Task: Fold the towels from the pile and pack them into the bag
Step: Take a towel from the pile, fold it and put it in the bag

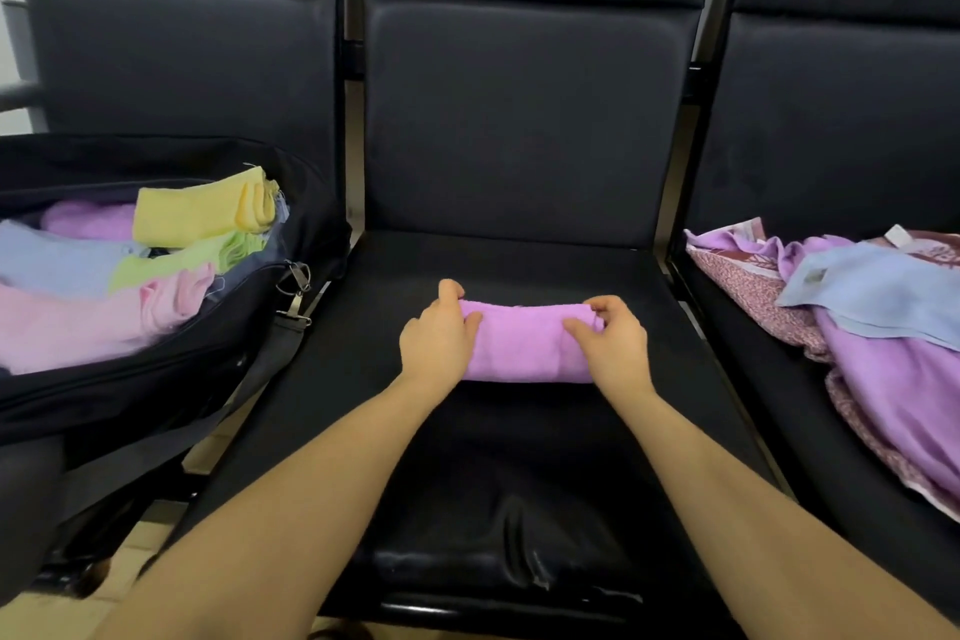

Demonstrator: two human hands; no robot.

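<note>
- Lying across the middle of the black seat (519, 457) is a purple towel (524, 343), folded into a plump, soft oblong with a fuzzy terry nap and rounded long edges.
- Her left hand (441, 335) curls round the towel's left end, thumb on top and fingers wrapped over the far edge.
- Her right hand (613, 340) pinches the right end, fingertips bent onto the upper fold, thumb pressed on the top face.
- Both bare forearms reach in from the near edge, one to each side of the towel.
- The seat's padding is smooth, slightly shiny black leatherette, creased and puckered near its front lip; matching backrests stand behind.
- On the left seat sits an open black fabric bag (218, 359) with metal strap clips (296, 286) at its corner.
- Packed inside the bag are folded towels: yellow (202, 211), green (176, 265), pink (78, 327), pale blue (52, 260) and lilac (88, 218).
- On the right seat lies a loose pile (857, 327): a crumpled purple cloth, a pale blue towel (883, 294) draped over it, and a maroon patterned fabric (743, 286) underneath.
</note>
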